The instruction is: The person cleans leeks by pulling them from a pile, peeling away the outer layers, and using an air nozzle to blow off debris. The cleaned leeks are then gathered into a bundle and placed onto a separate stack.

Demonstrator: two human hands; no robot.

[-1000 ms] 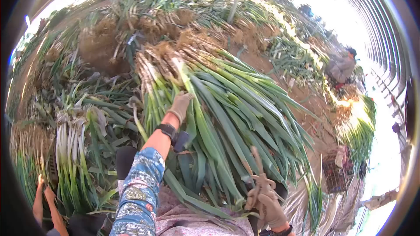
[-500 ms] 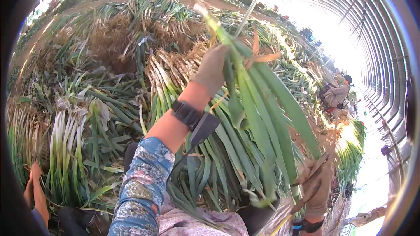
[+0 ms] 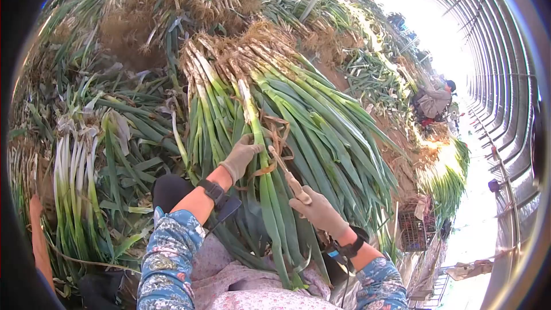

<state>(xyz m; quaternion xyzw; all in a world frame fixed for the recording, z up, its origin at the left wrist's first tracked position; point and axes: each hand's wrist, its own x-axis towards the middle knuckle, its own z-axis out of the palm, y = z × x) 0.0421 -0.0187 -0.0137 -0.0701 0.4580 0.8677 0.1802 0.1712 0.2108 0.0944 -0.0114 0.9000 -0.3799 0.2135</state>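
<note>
Leek (image 3: 268,190) in centre of frame, white end up, leaves hanging toward patterned cloth (image 3: 270,299) at bottom. Left hand (image 3: 241,159), gloved, closed round its stalk. Right hand (image 3: 323,213), gloved, closed on slim brown piece (image 3: 282,167), kind cannot tell; tip just beside leek. Behind, big leek pile (image 3: 327,132). At lower left, other person's bare arm (image 3: 41,241) near white-stemmed bundle (image 3: 74,178). Farther, crate (image 3: 414,227) at right; person (image 3: 433,103) at upper right.

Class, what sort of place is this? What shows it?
Probably a farm greenhouse: curved grey metal ribs arch at right, and long green and white leek-like stalks lie heaped on brown earth.
</note>
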